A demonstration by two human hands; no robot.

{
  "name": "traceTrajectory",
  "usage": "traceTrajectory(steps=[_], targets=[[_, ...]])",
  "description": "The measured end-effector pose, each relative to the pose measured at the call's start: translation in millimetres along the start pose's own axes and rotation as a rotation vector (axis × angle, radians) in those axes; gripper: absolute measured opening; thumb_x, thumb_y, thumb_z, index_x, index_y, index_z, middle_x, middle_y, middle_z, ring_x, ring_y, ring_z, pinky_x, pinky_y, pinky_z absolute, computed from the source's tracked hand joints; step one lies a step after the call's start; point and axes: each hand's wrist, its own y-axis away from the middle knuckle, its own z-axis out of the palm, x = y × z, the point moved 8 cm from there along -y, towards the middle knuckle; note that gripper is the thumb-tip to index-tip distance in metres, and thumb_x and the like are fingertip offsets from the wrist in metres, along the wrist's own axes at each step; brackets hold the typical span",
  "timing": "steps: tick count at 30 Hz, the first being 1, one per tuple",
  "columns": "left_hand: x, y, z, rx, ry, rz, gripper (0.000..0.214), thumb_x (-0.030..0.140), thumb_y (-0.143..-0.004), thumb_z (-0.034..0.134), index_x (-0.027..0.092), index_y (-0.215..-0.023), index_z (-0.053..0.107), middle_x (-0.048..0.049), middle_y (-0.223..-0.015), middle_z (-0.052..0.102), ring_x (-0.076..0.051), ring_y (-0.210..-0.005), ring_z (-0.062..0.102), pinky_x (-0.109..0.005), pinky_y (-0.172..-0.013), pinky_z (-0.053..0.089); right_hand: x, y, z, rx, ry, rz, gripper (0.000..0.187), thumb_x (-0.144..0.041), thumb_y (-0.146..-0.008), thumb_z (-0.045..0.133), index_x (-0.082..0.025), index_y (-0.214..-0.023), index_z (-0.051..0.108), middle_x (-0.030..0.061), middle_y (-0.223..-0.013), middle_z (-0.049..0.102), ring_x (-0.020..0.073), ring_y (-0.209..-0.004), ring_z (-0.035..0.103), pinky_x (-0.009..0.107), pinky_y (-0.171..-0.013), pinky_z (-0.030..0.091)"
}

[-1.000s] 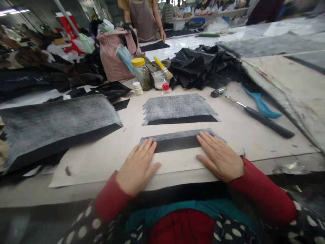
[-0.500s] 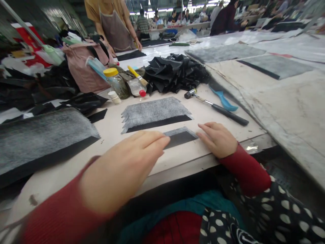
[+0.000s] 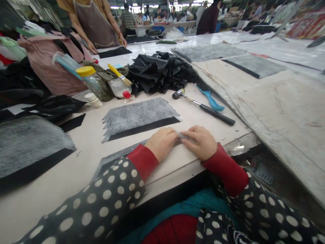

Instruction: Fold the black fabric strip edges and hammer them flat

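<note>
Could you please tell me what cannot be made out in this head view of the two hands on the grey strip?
- Grey strip: its right end is hidden under the left hand and right hand.
- Grip: fingertips meet there, too blurred to judge.
- Jar: contents too small to tell.

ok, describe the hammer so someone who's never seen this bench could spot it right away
Start at the big heap of crumpled black material at the back of the pale worktable. Just in front of its right edge lies the hammer, slanting toward the table's right corner, beyond the person's right hand. Unlike the blue plastic tool lying beside it, it has a small metal head and a long black handle.
</note>
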Motion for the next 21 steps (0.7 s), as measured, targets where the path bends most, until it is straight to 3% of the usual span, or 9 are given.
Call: traceTrajectory(steps=[5,10,16,21], targets=[[-11.2,0.4,-3.4,0.064,0.068,-0.143,0.014,0.017,-0.081,0.049,0.013,-0.094,0.054,-0.0065,-0.093,0.053,-0.017,-0.086,0.051,-0.030,-0.078,0.045,1.8,-3.9,3.0,-0.037,-0.102,0.012,0.021,-0.023,-0.077,0.053,-0.020,-0.095,0.064,0.0044,-0.082,0.061,0.0186,-0.079,0.052,0.033,-0.073,0.039],[-10.8,-0.7,-2.9,0.076,0.128,-0.105,0.032,0.014,-0.081,0.049,0.014,-0.113,0.048,-0.0067,-0.101,0.050,-0.016,-0.092,0.049,-0.029,-0.083,0.044,-3.1,-1.1,1.3,-0.010,-0.116,-0.047,0.021,-0.020,-0.079,0.051,-0.017,-0.096,0.063,0.0054,-0.083,0.062,0.0186,-0.078,0.053,0.034,-0.073,0.041],[-7.2,-1.5,-3.1,0.052,0.067,-0.077,0.019,0.018,-0.084,0.046,0.013,-0.099,0.057,-0.0062,-0.092,0.051,-0.016,-0.084,0.049,-0.029,-0.077,0.044,-14.9,3.7,-4.4,0.075,-0.073,-0.201,0.021,-0.016,-0.081,0.047,-0.015,-0.095,0.063,0.0073,-0.082,0.061,0.0186,-0.078,0.052,0.033,-0.071,0.044],[-3.4,-0.9,0.4,0.020,-0.057,-0.042,0.018,0.019,-0.087,0.041,0.013,-0.090,0.058,-0.0057,-0.087,0.051,-0.016,-0.081,0.048,-0.028,-0.073,0.044,-25.0,6.2,-3.9,0.054,0.024,-0.276,0.025,-0.013,-0.084,0.041,-0.012,-0.097,0.062,0.0085,-0.081,0.059,0.0191,-0.077,0.049,0.032,-0.069,0.044]])
